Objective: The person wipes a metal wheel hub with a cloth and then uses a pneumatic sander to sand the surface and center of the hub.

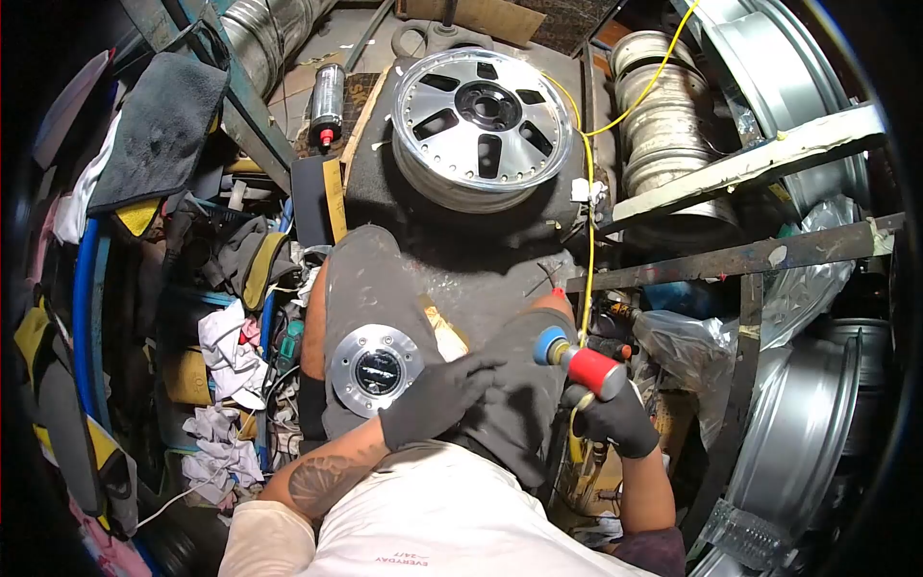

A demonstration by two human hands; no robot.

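Polishing tool (582, 361) in right hand (615, 418), left hand (437, 396) perhaps steadying centre cap (376, 369).

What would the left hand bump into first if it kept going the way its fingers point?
Probably the blue pad on the red tool held by the right hand. The left hand points right toward it, though depth is unclear.

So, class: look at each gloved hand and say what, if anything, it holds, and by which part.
The right hand holds the polishing tool by its red body. The left hand holds nothing; it rests open on the lap beside the wheel centre cap.
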